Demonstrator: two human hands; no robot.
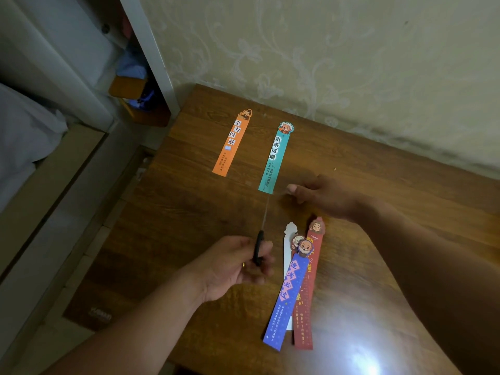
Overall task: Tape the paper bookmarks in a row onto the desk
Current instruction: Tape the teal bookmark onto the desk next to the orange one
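Note:
An orange bookmark [232,143] and a teal bookmark [276,158] lie side by side on the wooden desk [189,201]. Nearer me sits a loose pile: a blue bookmark [288,299] over a white one [287,239] and a red one [308,293]. My left hand [232,269] grips black-handled scissors [263,228], whose blades point at the teal bookmark's lower end. My right hand [322,194] is just right of that end, with its fingers curled under and its thumb toward the bookmark. It seems to pinch a faint strip of clear tape [280,189].
The desk stands against a patterned wall [351,63] at the back. Its left edge drops to a tiled floor [89,239], with a bed [24,147] and a white frame beyond. Glare covers the desk's near right corner [362,355].

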